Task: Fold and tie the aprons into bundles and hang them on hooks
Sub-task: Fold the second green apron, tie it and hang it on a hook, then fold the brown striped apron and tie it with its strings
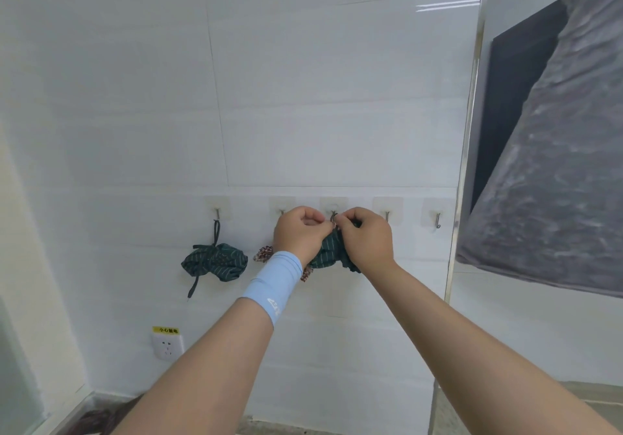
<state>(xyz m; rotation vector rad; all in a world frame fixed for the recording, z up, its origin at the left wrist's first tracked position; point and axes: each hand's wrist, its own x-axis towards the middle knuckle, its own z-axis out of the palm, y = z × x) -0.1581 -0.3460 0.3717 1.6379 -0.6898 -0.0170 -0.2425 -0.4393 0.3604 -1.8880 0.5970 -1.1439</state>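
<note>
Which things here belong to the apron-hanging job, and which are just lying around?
Job: green striped apron bundle held by left hand and right hand; hung green striped bundle; brown patterned bundle; clear adhesive wall hooks.
Around: white wall socket; grey metal hood.

White tiled wall. Socket low left, yellow sticker on its top edge. Grey sloped cover near right, black panel behind it. Vertical metal trim.

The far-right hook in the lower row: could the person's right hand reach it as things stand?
Probably yes. The far-right hook is bare, with only one other bare hook between it and the right hand. That hand grips the green striped bundle, though, so it would need to let go first.
</note>
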